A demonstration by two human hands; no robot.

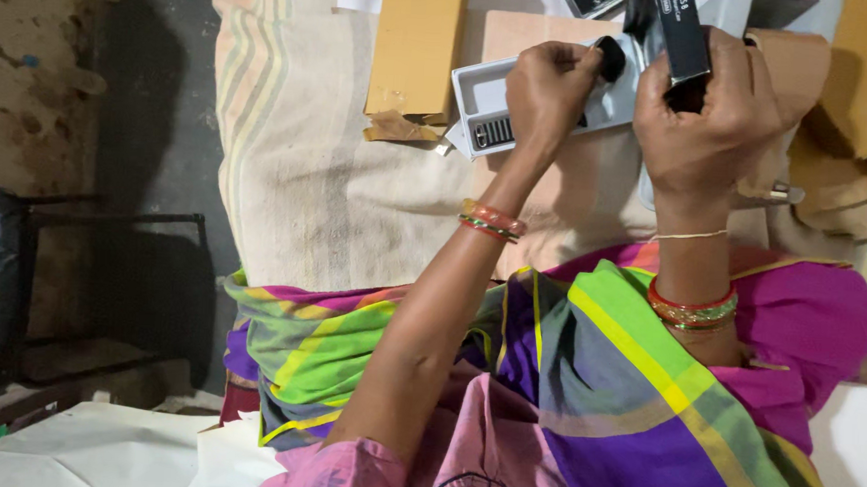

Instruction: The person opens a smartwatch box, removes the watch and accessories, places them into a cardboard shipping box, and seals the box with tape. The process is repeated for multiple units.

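A: Draping across the lap nearest the camera, what is that?

B: A bright woven cloth with purple, green, yellow and pink stripes (630,394) is lying over the knees. Beyond it, a cream striped sheet (330,173) is covering the work surface.

A: What is the left hand doing?

B: The left hand (546,89) is curling almost closed, its fingertips pinching a small round black cap (610,58) just above a shallow grey plastic tray (487,92).

A: How is the tray lying?

B: Its long axis is running left to right, tilting slightly up toward the right, with a black ribbed part at its near-left corner.

A: And the right hand?

B: The right hand (712,119) is clenching around a long black rectangular box (686,41), which is pointing away from the person and leaning a little left.

A: Anything farther out?

B: A flat brown cardboard box (413,46) is resting left of the tray.
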